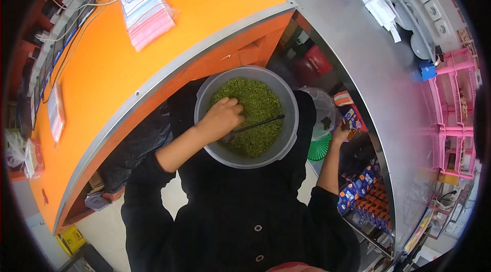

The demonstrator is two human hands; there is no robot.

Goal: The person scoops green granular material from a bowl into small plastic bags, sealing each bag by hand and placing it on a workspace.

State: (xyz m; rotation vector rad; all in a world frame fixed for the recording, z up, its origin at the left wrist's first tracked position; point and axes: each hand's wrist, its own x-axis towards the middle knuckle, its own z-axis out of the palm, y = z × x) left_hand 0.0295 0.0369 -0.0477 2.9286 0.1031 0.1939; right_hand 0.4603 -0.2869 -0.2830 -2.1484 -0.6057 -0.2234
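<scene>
A round, translucent plastic tub (290,134) rests on my lap, with chopped green herb-like material (251,95) inside. My left hand (224,116) reaches into the tub with its fingers curled down at the material; whether it holds some of it is hidden. Beside that hand, a thin black handle (261,121) lies across the green material, its lower end partly covered. To the right of the tub, my right hand (340,131) is at the edge of a clear plastic bag (321,107) with something dark in it. The right fingers are too small and shaded to read.
An orange counter (103,57) with a metal edge curves round the front left, bearing packs of clear zip bags (147,19). A grey metal counter (356,38) runs along the right. Below it are a green ribbed plastic item (319,148) and packaged goods (364,182); pink racks (456,111) stand beyond.
</scene>
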